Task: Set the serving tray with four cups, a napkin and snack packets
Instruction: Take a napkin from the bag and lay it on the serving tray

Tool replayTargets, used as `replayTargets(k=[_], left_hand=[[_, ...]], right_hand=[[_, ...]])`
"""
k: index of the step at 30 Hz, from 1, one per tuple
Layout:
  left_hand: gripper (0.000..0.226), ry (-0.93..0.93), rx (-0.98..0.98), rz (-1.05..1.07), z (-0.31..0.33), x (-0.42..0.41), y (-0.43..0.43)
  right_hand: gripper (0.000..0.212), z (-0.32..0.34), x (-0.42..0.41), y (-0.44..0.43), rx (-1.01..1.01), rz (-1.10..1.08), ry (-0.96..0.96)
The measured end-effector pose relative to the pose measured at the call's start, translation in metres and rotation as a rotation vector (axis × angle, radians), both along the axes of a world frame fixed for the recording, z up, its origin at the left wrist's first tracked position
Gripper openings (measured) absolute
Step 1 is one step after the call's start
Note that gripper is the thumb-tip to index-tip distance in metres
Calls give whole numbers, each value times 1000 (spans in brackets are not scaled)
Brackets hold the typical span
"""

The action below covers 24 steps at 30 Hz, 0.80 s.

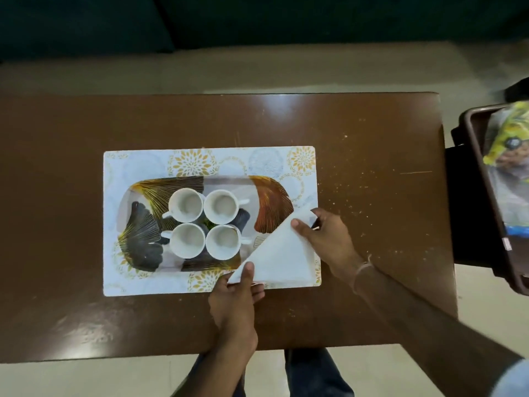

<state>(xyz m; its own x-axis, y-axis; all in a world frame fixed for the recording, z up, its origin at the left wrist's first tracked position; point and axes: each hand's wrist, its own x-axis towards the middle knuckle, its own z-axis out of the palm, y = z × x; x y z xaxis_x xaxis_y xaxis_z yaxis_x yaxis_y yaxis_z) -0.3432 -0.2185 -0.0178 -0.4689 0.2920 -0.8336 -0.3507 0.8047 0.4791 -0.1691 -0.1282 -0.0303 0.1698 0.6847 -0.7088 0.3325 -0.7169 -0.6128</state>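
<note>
My left hand (234,299) pinches the white napkin's (282,257) 7 o'clock corner; my right hand (326,239) pinches its 1 o'clock corner. It overlaps the tray's (272,202) 4 o'clock edge, four cups (204,223) at 9 o'clock.

A glossy dark brown table (372,156) is seen from above, filling most of the view. Its surface is marked with pale specks and crumbs, thickest toward the right side, and a thin light scratch is visible near the right edge. Soft reflections of light are shown on the far edge and on the near left corner. A rectangular placemat (137,282), white with gold and pale blue floral medallions, is laid flat directly on the table, roughly at its middle. The placemat's long sides are set parallel to the table's long edges. Bare wood is left showing around the placemat on all four sides.
</note>
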Motion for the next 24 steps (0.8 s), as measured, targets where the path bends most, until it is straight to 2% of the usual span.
replayTargets(k=[4, 8, 24], left_hand=[[41, 110, -30, -29, -8, -8, 1], [47, 166, -44, -63, -10, -12, 1], [40, 116, 4, -102, -17, -28, 1]], right_hand=[[47, -9, -18, -6, 29, 6, -147], [46, -9, -29, -10, 64, -1, -210], [47, 3, -36, 1, 140, 53, -203]])
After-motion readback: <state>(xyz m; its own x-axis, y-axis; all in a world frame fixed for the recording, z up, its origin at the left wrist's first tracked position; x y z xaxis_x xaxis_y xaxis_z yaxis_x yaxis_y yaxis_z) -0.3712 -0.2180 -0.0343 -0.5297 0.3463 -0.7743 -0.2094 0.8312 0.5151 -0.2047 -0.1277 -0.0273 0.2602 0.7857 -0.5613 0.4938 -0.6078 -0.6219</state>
